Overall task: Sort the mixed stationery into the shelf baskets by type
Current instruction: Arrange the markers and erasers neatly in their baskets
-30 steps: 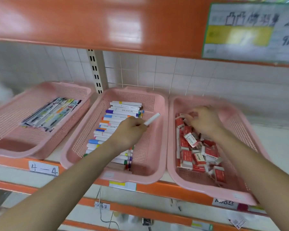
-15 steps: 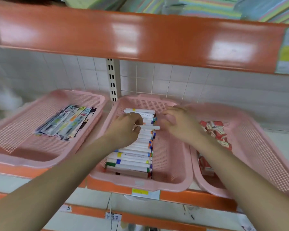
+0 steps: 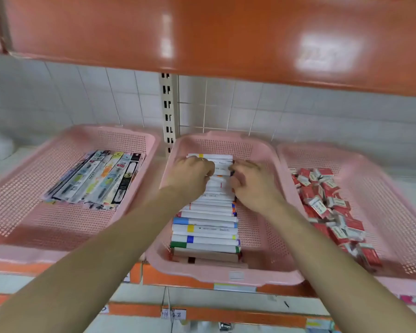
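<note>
- White plastic marker pens with coloured caps [image 3: 205,233] lie in a row in the middle pink plastic mesh basket [image 3: 264,246]: light, stiff, smooth (they roll), so take them by the ends.
- Left hand [image 3: 190,176] and right hand [image 3: 252,186] pinch the far pens' ends.
- Barrel print is unreadable.

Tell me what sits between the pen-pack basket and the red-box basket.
A third pink basket holding a row of white markers, shown in the head view.
</note>
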`<state>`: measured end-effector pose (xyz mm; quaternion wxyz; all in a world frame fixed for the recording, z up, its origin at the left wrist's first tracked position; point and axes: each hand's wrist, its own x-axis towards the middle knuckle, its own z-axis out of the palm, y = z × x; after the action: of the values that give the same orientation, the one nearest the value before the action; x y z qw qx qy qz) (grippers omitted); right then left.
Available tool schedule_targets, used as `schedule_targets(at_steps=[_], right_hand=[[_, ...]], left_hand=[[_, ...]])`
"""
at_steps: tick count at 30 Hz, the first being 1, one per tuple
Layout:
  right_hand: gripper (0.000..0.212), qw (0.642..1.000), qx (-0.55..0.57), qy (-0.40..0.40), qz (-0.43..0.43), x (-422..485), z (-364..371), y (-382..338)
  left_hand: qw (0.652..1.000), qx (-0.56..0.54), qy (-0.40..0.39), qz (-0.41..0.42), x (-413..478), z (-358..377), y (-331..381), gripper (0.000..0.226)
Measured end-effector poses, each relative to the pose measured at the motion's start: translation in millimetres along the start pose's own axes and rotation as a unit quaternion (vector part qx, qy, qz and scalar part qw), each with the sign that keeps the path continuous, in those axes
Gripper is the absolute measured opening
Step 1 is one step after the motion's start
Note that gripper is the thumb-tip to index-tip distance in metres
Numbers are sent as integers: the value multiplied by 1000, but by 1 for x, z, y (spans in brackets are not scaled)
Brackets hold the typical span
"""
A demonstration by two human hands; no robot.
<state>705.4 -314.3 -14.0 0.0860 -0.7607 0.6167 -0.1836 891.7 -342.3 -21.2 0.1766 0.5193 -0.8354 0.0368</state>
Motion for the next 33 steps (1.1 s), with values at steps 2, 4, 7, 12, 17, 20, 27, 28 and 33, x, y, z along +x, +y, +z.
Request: schedule_targets(at_steps=[2,4,7,12,17,20,27,28,33], right_hand=[[41,1000,-2,4,5,1,0,2],[40,1000,-15,2,7,1,1,6],[39,1000,-27,-9,11,2,3,7],[38,1000,-15,-15,6,1,5,8],[51,999,-3,30,10,-4,5,9],[52,1000,-19,3,19,-3,8,10],[51,999,-20,-25,23,0,11,11],[50,999,-17,-24,23,0,11,10],[48,999,-15,-31,0,-5,8,3]], left_hand=[[1000,6,-25,-7,0,2,0,20],[999,10,-37,-14,0,3,0,24],[998,45,-39,-5,0,1,0,28],[996,87,-19,-21,0,5,-2,28],[995,93,-15,-19,-1,7,-1,34],[994,101,-42,-13,-3,7,0,32],[992,114,-49,-13,-4,7,0,31],[992,115,-49,-13,-4,7,1,29],[997,68,-27,-33,-6,-7,10,28]])
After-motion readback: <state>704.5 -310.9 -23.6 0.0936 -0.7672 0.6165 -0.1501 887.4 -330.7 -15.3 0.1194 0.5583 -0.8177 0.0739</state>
